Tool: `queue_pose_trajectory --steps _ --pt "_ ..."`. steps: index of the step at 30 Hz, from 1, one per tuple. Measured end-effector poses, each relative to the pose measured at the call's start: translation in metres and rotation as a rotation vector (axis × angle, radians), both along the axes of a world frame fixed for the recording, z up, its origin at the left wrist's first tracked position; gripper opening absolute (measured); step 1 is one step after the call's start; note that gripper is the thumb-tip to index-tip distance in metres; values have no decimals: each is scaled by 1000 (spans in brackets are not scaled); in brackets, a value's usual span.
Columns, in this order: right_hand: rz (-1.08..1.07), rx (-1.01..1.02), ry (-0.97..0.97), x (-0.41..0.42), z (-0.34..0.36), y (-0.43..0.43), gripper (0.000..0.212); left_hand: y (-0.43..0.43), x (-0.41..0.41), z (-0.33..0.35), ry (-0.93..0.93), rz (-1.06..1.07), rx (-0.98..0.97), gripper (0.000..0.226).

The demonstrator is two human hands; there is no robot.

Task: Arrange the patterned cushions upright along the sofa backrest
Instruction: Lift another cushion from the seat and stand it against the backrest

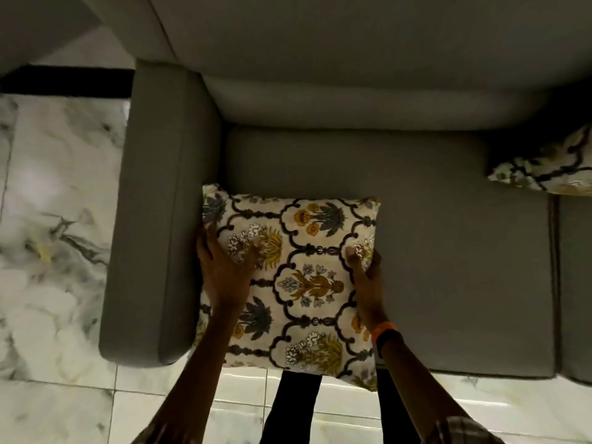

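Note:
A cream cushion (304, 277) with a dark lattice and yellow flower pattern lies flat at the front left of the grey sofa seat (416, 251), hanging a little over the front edge. My left hand (224, 264) grips its left side, thumb on top. My right hand (366, 267) grips its right edge, an orange band on the wrist. A second patterned cushion (551, 165) lies at the right edge, partly out of frame. The backrest (352, 104) runs along the top, with nothing leaning on it here.
The sofa's left armrest (160, 219) stands right beside the held cushion. White marble floor tiles (57, 235) lie to the left and in front. A seam (555, 283) divides this seat from the neighbouring one on the right. My dark trouser legs (294, 411) show below.

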State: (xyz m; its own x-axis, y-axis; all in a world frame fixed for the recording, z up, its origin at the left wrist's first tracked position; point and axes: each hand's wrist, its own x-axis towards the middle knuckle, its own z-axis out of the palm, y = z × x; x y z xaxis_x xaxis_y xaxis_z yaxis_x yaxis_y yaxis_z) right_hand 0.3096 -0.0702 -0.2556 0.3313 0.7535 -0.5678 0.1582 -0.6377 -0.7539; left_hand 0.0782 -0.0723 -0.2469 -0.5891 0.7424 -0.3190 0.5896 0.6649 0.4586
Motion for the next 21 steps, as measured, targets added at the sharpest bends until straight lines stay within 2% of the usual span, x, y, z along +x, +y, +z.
queue_pose_trajectory --steps 3,5,8,14,17,21 --pt "32 42 41 -1 10 10 89 13 -1 5 -107 113 -38 110" --pt "63 96 90 0 18 23 81 31 -4 10 -193 141 11 119" --pt "41 215 229 -2 38 57 74 61 -8 26 -285 106 226 119" --pt "129 435 294 -6 73 146 109 141 -17 59 -332 1 676 114" --pt "201 482 276 -5 77 171 103 164 -21 64 -343 -81 775 119" --pt "237 464 252 1 64 175 87 159 -27 54 -290 -170 764 117"
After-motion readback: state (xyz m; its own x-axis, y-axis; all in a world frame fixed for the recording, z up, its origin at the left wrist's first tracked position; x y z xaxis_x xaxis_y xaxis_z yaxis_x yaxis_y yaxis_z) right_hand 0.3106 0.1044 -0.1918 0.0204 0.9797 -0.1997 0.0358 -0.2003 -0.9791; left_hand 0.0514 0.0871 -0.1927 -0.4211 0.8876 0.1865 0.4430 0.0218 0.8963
